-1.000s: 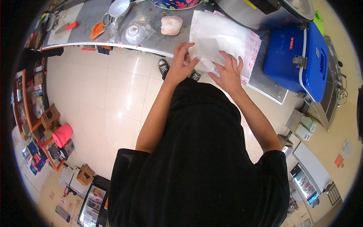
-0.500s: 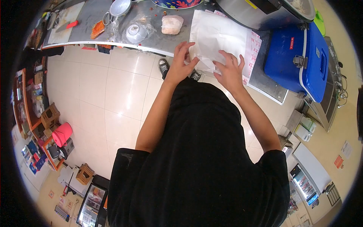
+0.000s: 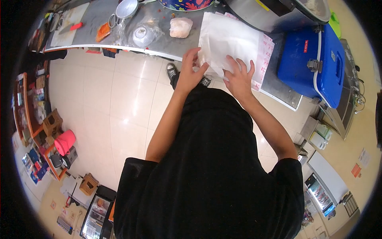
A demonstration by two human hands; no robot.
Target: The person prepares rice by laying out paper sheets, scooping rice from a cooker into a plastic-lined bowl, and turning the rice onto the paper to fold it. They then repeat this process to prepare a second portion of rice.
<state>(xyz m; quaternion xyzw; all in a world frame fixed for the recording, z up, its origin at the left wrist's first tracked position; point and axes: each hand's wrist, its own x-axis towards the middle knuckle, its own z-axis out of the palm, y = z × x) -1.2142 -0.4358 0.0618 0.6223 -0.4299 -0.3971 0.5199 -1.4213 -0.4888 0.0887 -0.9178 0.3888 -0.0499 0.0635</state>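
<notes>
A stack of white wrapping paper (image 3: pixel 229 36) lies on the counter in front of me, its lower sheets printed in red at the right side. My left hand (image 3: pixel 191 71) is at the near left corner of the top sheet, thumb and fingers curved and apart. Over the near edge of the same sheet is my right hand (image 3: pixel 240 77), open with its fingers spread and fingertips at the paper. A paper-wrapped bundle (image 3: pixel 181 27) sits just beyond my left hand. To its left stands a small white bowl (image 3: pixel 143 35) among clear plastic.
A large metal cooker (image 3: pixel 258 18) and a blue cooler box (image 3: pixel 308 59) stand at the right. Farther left are a white strainer (image 3: pixel 126 8), an orange piece (image 3: pixel 103 31) and a red-handled knife (image 3: pixel 75 26) on a cutting board (image 3: pixel 65 34). A patterned container (image 3: pixel 187 3) is at the back.
My right hand has shifted slightly left and its fingers have drawn a little closer together. The left hand has moved slightly nearer to me at the paper's corner.
</notes>
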